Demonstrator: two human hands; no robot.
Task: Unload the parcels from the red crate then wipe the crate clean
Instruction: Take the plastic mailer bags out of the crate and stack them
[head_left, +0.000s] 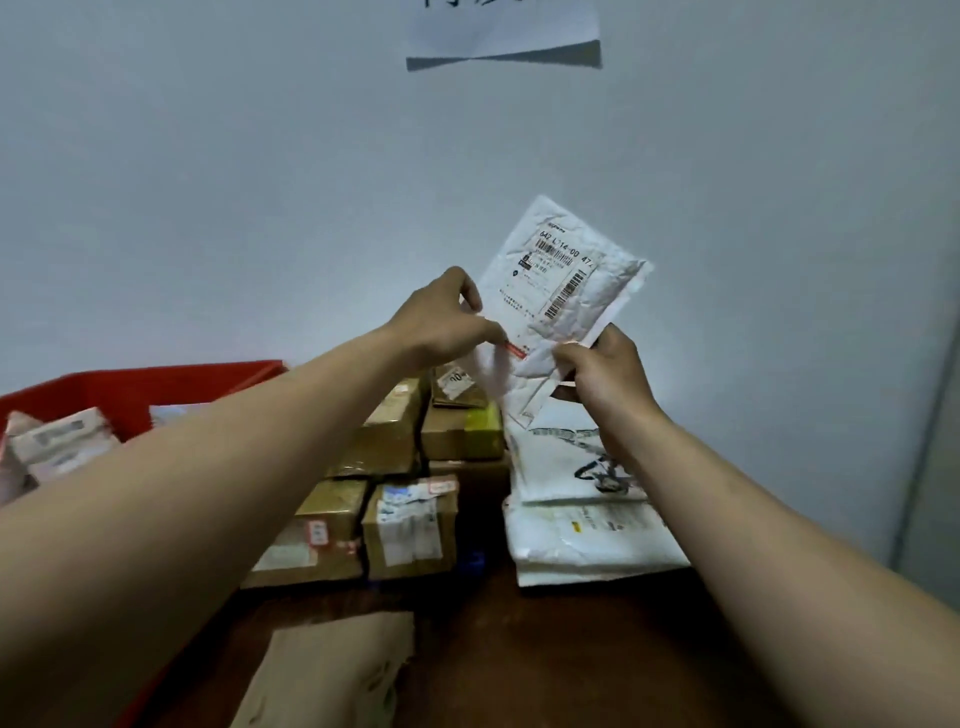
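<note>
Item, far left: red crate (140, 387), partly behind our left forearm. We count at least a few soft parcels (62, 441) inside it, so unloading is not finished and wiping is not yet due.

Item, centre: brown cardboard boxes (395, 488) stacked in rows on the dark worktop (545, 649), touching one another. A tan paper bag (332, 675) lies nearer us; its contents cannot be made out.

Item, centre, raised: left hand (441, 322), fingers closed in a pinch on the left edge of a white padded mailer (561, 291), near a small red sticker.

Item, just right of that: right hand (602, 369), thumb and fingers closed on the mailer's lower right edge. We hold the mailer up in front of the pale wall, label toward us, tilted. A blurred white strip hangs below the left hand; it may be a flap, we cannot say.

Item, right: pile of white poly bags (587, 525) lying flat on the worktop, directly beneath the mailer.

Handling note: we judge the mailer belongs on the white pile. We would lower it flat, label up, edges squared to the pile so it does not slide, then return to the crate.
</note>
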